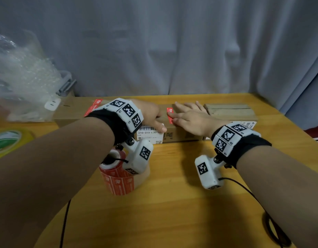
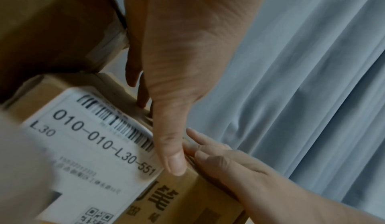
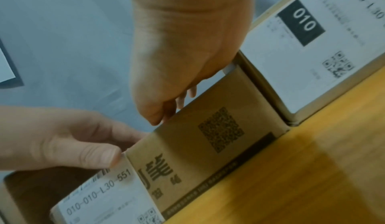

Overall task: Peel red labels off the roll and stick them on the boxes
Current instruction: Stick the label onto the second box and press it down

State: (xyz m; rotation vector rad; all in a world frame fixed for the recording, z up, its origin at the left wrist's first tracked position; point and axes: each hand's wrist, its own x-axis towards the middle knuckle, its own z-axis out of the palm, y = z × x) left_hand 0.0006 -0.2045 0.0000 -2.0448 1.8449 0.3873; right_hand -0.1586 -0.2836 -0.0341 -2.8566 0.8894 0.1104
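Three cardboard boxes stand in a row at the back of the wooden table (image 1: 172, 203). On top of the middle box (image 1: 181, 136) (image 2: 187, 203) (image 3: 208, 145) lies a red label (image 1: 170, 113). My right hand (image 1: 190, 117) (image 3: 183, 46) lies flat on that top, fingertips pressing the label. My left hand (image 1: 149, 113) (image 2: 187, 46) rests on the same box with straight fingers, its thumb down the front edge beside the white shipping label (image 1: 149, 133). The left box (image 1: 70, 111) bears a red label (image 1: 93, 106). The right box (image 1: 229, 111) shows none. The roll of red labels (image 1: 117, 178) stands upright under my left wrist.
A bag of bubble wrap (image 1: 20, 77) sits at the far left on the left box's end. A yellow-green tape roll (image 1: 6, 142) lies at the left table edge. Grey curtain hangs close behind the boxes. Black cables (image 1: 244, 190) trail over the near table.
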